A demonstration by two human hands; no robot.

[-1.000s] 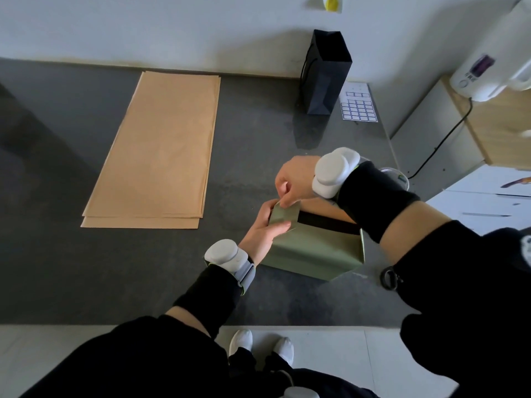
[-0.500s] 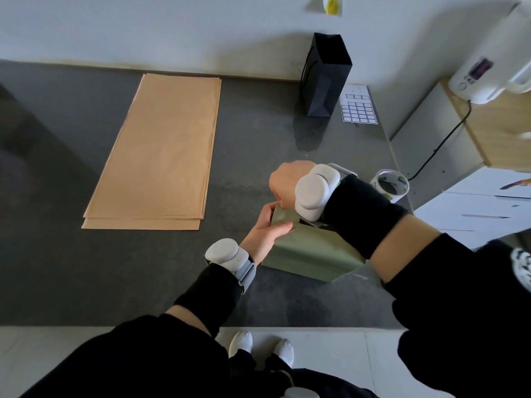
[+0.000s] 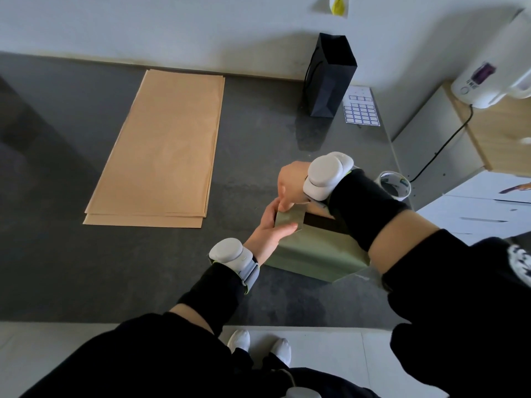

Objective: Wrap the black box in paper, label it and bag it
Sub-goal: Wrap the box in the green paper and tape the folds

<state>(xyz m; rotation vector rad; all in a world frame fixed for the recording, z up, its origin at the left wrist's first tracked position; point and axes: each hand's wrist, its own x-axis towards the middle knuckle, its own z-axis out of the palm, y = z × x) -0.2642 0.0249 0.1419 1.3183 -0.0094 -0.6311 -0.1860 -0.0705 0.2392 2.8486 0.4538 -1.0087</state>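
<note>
Since half a second earlier the right forearm had drawn back off the parcel, so the bare top of the black box point(image 3: 324, 223) showed again as a dark strip between the edges of the green paper point(image 3: 313, 249). The box sat on the grey table point(image 3: 258, 145) close to the person's edge, its long axis running left to right across the body, the right end angled slightly nearer. The left hand point(image 3: 268, 231) cupped the left end, thumb laid straight over the folded flap point(image 3: 290, 218) and fingers flat against the end face, pressing rather than pinching. The right hand point(image 3: 291, 182) came down from above with fingers curled onto the same flap; it seemed to pinch the paper's edge, though the fingertips were mostly hidden. The open seam lay just right of both sets of fingers, so closing it would likely mean drawing the paper rightward along that axis. The tape roll point(image 3: 396, 195) stood beyond the right wrist, nearer that hand; the black bag point(image 3: 330, 81) and label sheet point(image 3: 361, 112) waited by the far wall, with spare brown paper point(image 3: 161, 150) well apart to the left.
</note>
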